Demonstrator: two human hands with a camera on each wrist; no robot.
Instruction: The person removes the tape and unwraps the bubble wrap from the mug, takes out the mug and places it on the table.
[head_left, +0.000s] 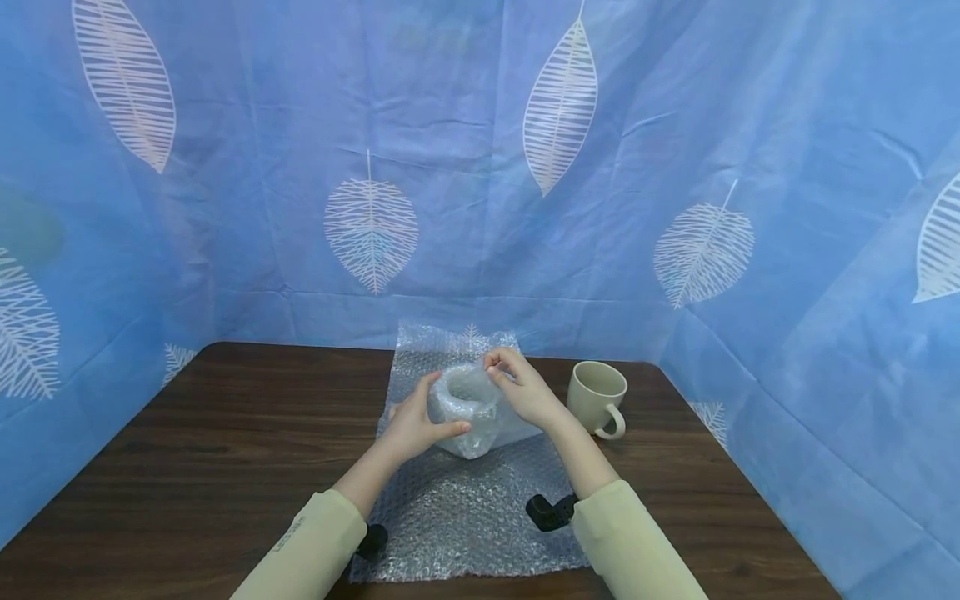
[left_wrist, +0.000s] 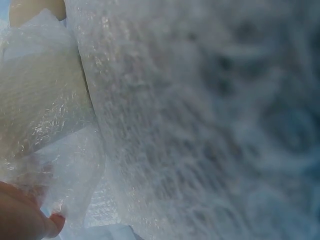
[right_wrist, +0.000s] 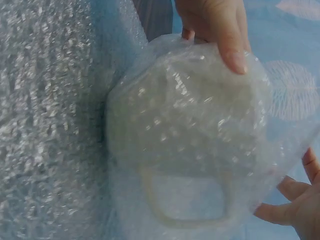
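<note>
Cloth-walled booth: leaf-print drapes (head_left: 465,167), wood-grain table (head_left: 277,425).

I count two mugs (head_left: 588,408) (right_wrist: 185,130); one flat wrap sheet (head_left: 465,512); one worktop (head_left: 225,450); two grips (head_left: 415,425) (head_left: 523,390), mine; two sleeves (head_left: 315,546) (head_left: 637,546); two wrist cameras (head_left: 551,514) (head_left: 372,542).

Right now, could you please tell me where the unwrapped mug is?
In the head view, the unwrapped mug stands on the table at back right, right of the bubble wrap sheet and the right hand.

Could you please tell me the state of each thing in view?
Left hand: gripping wrapped mug
Right hand: holding loose film
Wrapped mug: covered in film
Bare mug: upright, unwrapped
Bubble-wrap sheet: spread out
Table: partly covered by the sheet
Backdrop cloth: hanging, creased
</note>
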